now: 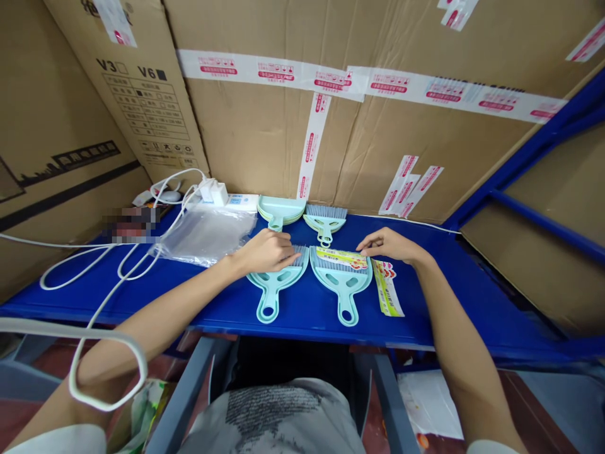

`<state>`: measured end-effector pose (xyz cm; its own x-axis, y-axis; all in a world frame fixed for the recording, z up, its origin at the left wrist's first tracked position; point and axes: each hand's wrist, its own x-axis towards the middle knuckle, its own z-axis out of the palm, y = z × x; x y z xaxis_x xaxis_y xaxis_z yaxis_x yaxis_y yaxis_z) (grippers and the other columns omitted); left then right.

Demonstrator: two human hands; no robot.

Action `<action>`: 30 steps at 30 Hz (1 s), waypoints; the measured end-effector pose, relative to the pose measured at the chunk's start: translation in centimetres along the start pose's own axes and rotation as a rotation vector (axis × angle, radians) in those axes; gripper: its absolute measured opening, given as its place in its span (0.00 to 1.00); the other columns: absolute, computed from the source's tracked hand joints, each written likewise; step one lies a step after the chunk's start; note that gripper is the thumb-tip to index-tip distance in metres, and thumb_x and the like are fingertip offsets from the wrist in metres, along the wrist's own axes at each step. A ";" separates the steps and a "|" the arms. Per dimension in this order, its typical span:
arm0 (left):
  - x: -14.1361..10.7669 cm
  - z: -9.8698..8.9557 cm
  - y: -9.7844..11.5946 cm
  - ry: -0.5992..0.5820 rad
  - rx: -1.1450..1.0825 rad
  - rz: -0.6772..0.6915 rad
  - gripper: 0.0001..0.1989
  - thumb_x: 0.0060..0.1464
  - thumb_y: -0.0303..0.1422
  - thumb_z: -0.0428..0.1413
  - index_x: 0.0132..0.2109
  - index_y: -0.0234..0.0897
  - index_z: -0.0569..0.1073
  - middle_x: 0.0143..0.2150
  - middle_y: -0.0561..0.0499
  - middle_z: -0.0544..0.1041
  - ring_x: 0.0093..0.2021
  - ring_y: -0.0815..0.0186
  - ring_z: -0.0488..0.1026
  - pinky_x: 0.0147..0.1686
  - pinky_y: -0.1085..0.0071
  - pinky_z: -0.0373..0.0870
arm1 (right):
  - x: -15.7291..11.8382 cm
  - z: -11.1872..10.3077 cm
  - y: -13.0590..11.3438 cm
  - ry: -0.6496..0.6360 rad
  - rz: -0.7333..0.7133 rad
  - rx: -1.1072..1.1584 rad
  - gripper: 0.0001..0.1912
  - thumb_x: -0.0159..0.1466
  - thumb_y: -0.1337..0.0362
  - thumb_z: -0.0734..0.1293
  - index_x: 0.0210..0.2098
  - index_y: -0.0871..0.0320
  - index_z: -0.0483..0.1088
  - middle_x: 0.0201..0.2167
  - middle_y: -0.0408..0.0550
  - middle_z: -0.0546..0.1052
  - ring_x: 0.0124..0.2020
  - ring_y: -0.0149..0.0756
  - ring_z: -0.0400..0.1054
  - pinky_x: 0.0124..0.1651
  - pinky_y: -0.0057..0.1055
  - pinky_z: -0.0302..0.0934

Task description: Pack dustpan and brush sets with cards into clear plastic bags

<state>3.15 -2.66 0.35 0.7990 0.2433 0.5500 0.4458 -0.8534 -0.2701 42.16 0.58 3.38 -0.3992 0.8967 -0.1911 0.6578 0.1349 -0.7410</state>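
Note:
Two mint dustpans with brushes lie side by side on the blue table. Over the top of the left dustpan [273,291] is my left hand [270,251], its fingers curled; what they hold, if anything, is hidden. My right hand [390,244] is at the upper right edge of the right dustpan [346,293], fingertips on the end of a yellow-green label [341,258] lying across the brush bristles. More labels [388,289] lie on the table just below my right hand. Behind them are stacked dustpans [282,209] and stacked brushes [326,222].
Clear plastic bags [208,233] lie at the left rear beside a power strip [243,202] with white plugs. White cables [106,296] loop across the left side. Cardboard [265,139] walls the back, and a blue frame [534,151] rises at the right.

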 end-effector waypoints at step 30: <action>1.7 0.6 3.3 -0.237 -0.492 -0.056 0.23 0.75 0.44 0.52 0.64 0.33 0.77 0.60 0.38 0.81 0.68 0.47 0.63 0.65 0.46 0.67 | -0.4 0.9 -1.9 -0.184 -0.138 -0.227 0.35 0.50 0.44 0.81 0.50 0.58 0.84 0.39 0.49 0.81 0.34 0.36 0.67 0.36 0.31 0.57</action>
<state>6.17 -4.78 -0.08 0.8738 0.3429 0.3448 0.2942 -0.9373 0.1868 40.47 -0.41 4.31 -0.5898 0.7751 -0.2267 0.7066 0.3594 -0.6095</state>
